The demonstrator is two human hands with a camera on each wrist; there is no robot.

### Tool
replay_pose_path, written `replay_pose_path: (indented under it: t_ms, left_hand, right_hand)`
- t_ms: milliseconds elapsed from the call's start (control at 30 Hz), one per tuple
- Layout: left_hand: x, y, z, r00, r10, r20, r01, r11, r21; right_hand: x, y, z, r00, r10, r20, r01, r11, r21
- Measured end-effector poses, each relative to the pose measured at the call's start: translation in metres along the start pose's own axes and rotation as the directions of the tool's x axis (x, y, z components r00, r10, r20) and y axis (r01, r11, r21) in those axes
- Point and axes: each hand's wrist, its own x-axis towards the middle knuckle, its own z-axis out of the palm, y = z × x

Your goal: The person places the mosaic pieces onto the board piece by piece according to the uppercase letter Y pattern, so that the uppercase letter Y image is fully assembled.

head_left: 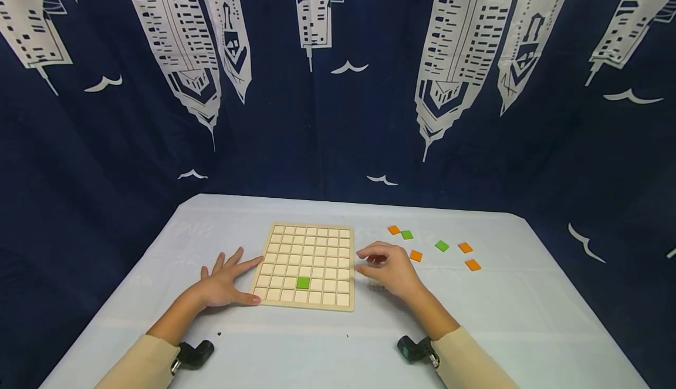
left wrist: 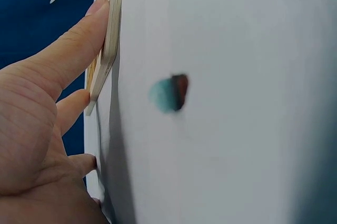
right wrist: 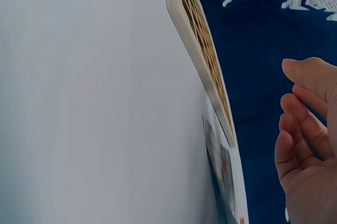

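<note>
A light wooden grid board lies flat on the white table, with one green square tile in a cell of its lower part. My left hand spreads its fingers at the board's left side. Its thumb presses on the edge near the front corner, and its index fingertip touches the edge farther up. Just beyond the right edge hovers my right hand, thumb and fingers loosely bent with nothing between them. Partly hidden beneath it, a thin card with a printed grid lies beside the board.
Several orange tiles and two green tiles lie scattered right of the board. A small dark speck sits on the table near the left wrist. Behind the table hangs a dark blue curtain with white building prints.
</note>
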Motion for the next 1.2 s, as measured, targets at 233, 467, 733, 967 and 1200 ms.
replay_pose_path:
  t_ms: [233,467,733,967,1200]
  left_hand:
    - [0.000,-0.002,0.000,1.000,0.000,0.008,0.000,1.000,-0.018]
    - [0.000,-0.003,0.000,1.000,0.029,-0.005,-0.029,1.000,0.001]
    - [-0.001,-0.002,0.000,1.000,0.025,-0.007,-0.025,1.000,0.000]
    - [-0.002,0.000,0.000,1.000,0.016,-0.003,-0.016,1.000,-0.005]
    - [-0.001,-0.001,-0.001,1.000,-0.003,-0.001,0.003,1.000,-0.001]
  right_hand:
    - [-0.007,0.010,-0.020,0.996,-0.041,-0.085,0.039,0.999,-0.034]
    - [-0.013,0.024,-0.042,0.978,-0.052,-0.201,0.040,0.997,-0.064]
    - [-0.021,0.044,-0.068,0.962,-0.044,-0.270,0.010,0.992,-0.128]
    - [-0.028,0.061,-0.091,0.957,0.021,-0.290,-0.077,0.980,-0.185]
    - [-0.028,0.070,-0.113,0.956,0.050,-0.288,-0.132,0.954,-0.270]
